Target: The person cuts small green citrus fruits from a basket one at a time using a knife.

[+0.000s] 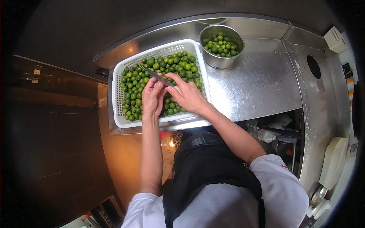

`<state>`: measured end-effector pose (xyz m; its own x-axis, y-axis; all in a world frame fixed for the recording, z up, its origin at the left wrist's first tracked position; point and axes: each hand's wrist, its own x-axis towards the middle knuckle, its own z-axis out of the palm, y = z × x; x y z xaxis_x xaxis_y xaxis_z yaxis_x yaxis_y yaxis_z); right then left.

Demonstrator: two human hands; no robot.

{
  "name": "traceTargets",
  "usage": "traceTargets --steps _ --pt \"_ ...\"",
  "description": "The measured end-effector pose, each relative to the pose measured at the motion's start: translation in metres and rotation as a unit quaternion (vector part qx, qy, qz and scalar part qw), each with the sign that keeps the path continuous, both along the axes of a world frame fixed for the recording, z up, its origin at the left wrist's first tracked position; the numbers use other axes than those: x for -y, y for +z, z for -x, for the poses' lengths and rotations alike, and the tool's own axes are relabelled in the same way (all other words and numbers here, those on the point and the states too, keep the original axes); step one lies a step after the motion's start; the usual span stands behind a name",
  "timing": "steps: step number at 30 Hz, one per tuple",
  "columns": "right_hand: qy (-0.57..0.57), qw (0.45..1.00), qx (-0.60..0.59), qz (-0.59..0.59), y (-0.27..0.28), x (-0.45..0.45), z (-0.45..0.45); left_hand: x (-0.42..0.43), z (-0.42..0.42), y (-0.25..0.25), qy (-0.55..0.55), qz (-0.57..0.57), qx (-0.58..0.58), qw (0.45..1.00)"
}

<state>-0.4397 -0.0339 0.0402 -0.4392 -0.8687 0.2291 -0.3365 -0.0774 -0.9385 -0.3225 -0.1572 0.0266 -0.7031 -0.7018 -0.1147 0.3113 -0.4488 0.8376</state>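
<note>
Over a white plastic basket (117, 95) full of small green limes (131, 91), both my hands come together. My right hand (188, 98) is closed around the handle of a knife (156, 76), its dark blade slanting up and left above the limes. Close against it, my left hand (153, 98) is closed, thumb and fingers pinched near the blade. Whatever sits between those fingertips is too hidden to make out. Behind the basket to the right stands a round steel pot (221, 62) with more limes (221, 46) in it.
The basket and pot rest on a steel counter (258, 81) with a raised back edge. Beneath it is an open shelf with plastic bottles (267, 135). Another steel surface (323, 98) with a dark oval hole (313, 67) runs along the right, beside a white board (334, 163).
</note>
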Motion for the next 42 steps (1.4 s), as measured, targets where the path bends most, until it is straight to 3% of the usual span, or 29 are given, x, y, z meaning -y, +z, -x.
traceTargets --steps 7,10,13,16,20,23,37,42 --pt "-0.039 0.996 -0.078 -0.026 0.005 -0.001 -0.003 -0.002 0.003 0.002 0.016 0.034 0.017 0.999" --pt "-0.071 0.995 -0.053 0.035 -0.003 0.003 -0.006 -0.004 0.002 0.006 -0.002 0.004 -0.016 1.0" --pt "-0.14 0.986 0.09 -0.021 0.011 0.003 0.014 -0.01 0.0 0.016 -0.002 -0.02 -0.023 1.0" --pt "-0.104 0.991 0.048 -0.068 -0.002 0.008 -0.001 -0.01 0.0 0.015 0.026 -0.006 -0.005 1.0" --pt "-0.049 0.996 -0.065 -0.046 0.002 0.003 -0.002 0.001 -0.001 0.001 0.044 0.003 -0.003 0.999" --pt "-0.005 0.995 -0.062 -0.072 0.006 0.0 -0.001 0.002 -0.002 0.0 0.056 0.016 0.008 0.998" --pt "-0.028 0.992 -0.066 -0.104 0.0 0.005 -0.002 -0.001 0.003 0.004 0.16 0.1 0.073 0.979" --pt "-0.022 0.995 -0.03 -0.088 0.006 0.007 0.002 -0.008 0.004 0.005 0.137 0.135 0.1 0.976"
